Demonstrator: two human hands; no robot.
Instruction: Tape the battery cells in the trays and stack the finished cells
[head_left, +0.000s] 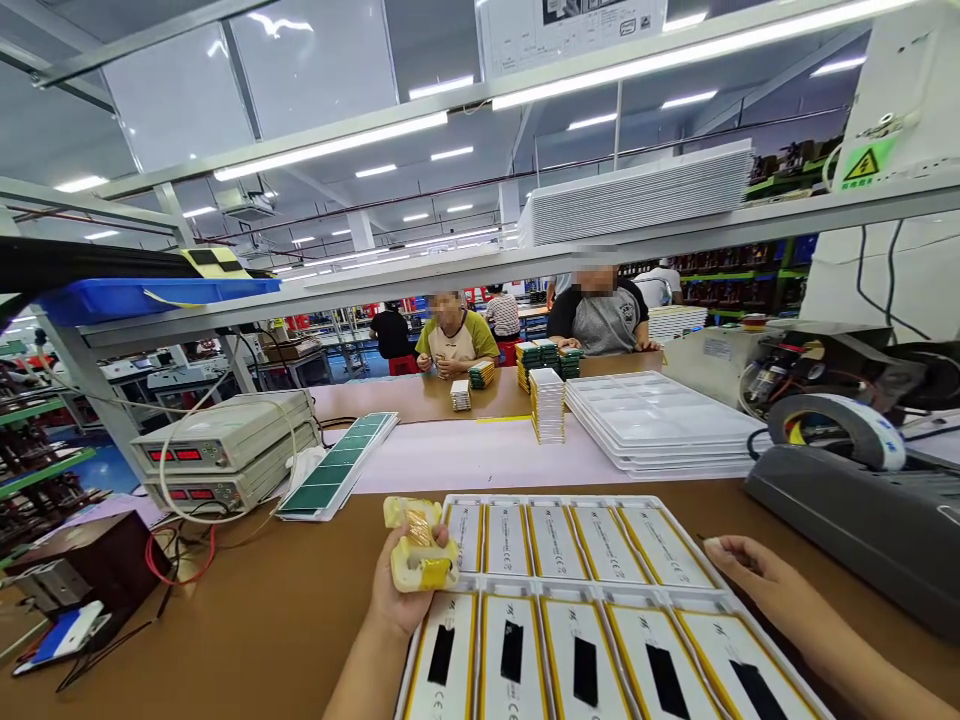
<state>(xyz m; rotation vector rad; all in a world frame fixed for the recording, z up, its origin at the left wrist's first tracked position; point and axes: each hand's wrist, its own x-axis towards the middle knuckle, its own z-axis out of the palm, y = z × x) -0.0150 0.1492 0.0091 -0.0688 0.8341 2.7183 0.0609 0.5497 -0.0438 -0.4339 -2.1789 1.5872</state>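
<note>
The left hand (405, 590) is clamped around a small yellow-and-white block wrapped with gold tape (424, 563), holding it just above the left side of a white tray (525, 500). The block's long axis points away from the person, leaning slightly left, and the left hand is much the nearer to it. The right hand (757, 575) is open, with its fingers loosely curled, and lies at the tray's right side, well apart from the block. The tray sits near the bench's (247, 640) front edge and carries two rows of flat, yellow-edged battery cells (510, 655). Farther along the bench stand a stack of white trays (660, 420) and a pile of cells (547, 405). To the left are two power units with red displays (225, 450); to the right, a grey machine (847, 530) with a tape roll (836, 430).
</note>
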